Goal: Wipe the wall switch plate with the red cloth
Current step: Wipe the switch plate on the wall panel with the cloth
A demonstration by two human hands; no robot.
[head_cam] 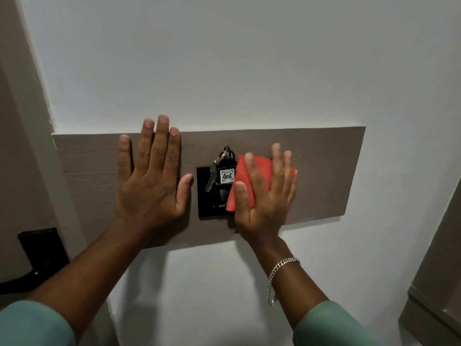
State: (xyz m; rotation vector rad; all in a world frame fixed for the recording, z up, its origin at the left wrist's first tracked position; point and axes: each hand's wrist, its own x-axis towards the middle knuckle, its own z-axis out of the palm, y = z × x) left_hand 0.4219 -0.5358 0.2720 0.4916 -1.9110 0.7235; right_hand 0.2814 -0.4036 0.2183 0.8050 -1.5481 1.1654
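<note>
- The tag point(227, 176) on the keys point(211, 178) says "406". The black plate point(205, 196) shows "Hi-Fi" low down.
- Your right hand point(267, 193) is flat, fingers spread, pressing the red cloth point(259, 171) on the plate's right side.
- Your left hand point(152, 176) lies flat and open on the brown panel point(324, 171), left of the plate.

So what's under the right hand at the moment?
The red cloth lies under the flat right hand, pressed against the right part of the black switch plate and the brown panel. What the plate's covered part looks like cannot be seen.
</note>
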